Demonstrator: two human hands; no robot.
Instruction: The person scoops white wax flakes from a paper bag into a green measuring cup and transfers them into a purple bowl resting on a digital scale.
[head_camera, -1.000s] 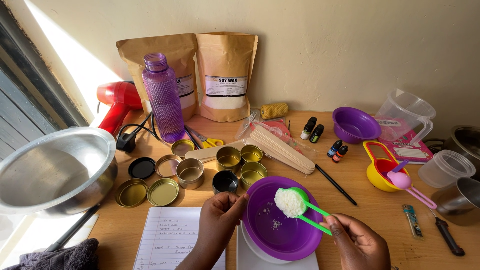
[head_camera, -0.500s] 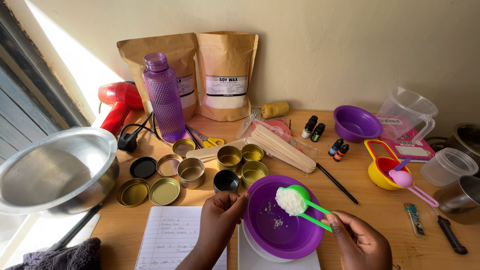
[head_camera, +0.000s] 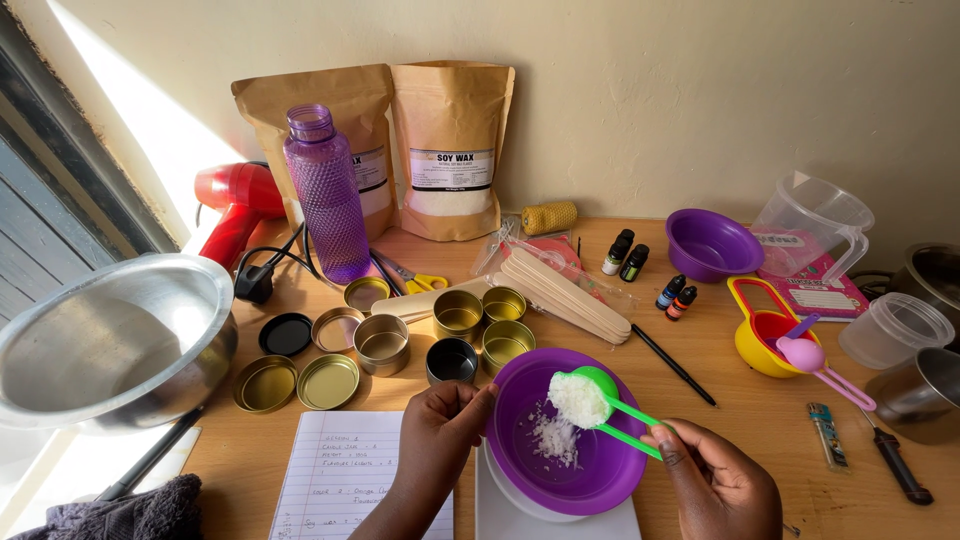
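Wooden tabletop against a pale wall, sunlit from the left; at its near edge a purple bowl sits on a white scale, a scatter of white flakes on its bottom; the right hand pinches the handle of a green scoop heaped with white flakes, tilted over the bowl; the left hand is closed on the bowl's left rim, thumb on top; a lined notebook lies just left; small round tins cluster behind the bowl; flat wooden sticks lie beside them; further back stand a purple bottle and two brown paper pouches; a big steel bowl sits far left.
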